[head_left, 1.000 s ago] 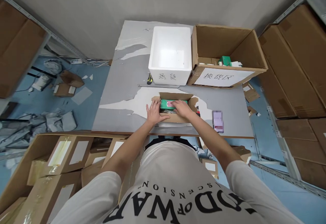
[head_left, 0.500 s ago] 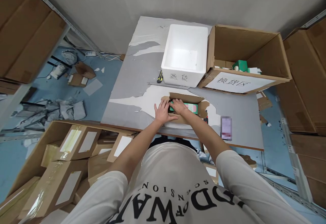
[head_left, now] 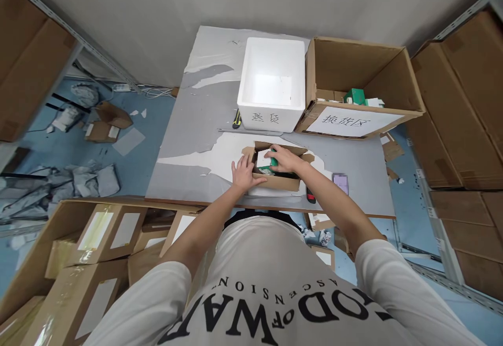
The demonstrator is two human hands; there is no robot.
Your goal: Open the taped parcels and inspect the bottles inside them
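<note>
An open cardboard box [head_left: 281,182] sits near the front of the table. My left hand [head_left: 243,174] holds its left end, thumb along the front wall and fingers spread over the left side. Inside, my right hand [head_left: 285,159] is closed around a small green-and-white box [head_left: 264,158], which is tilted with a white face showing. My fingers and palm hide its right part. At the right front corner, beside the cardboard box, lies a red-and-black tool [head_left: 310,195], partly covered by my right forearm. A phone [head_left: 340,182] lies to the right of my forearm.
Behind stand a white foam bin [head_left: 271,120] and a large labelled carton [head_left: 356,123] with small boxes inside. A yellow-and-black box cutter [head_left: 236,119] lies left of the bin. A big carton of parcels [head_left: 113,238] is at left front. Shelves flank both sides.
The green-and-white box lay flat in the cardboard box and is now tilted, with my right hand gripping it. My left hand stays at the left end. The view has shifted slightly.
</note>
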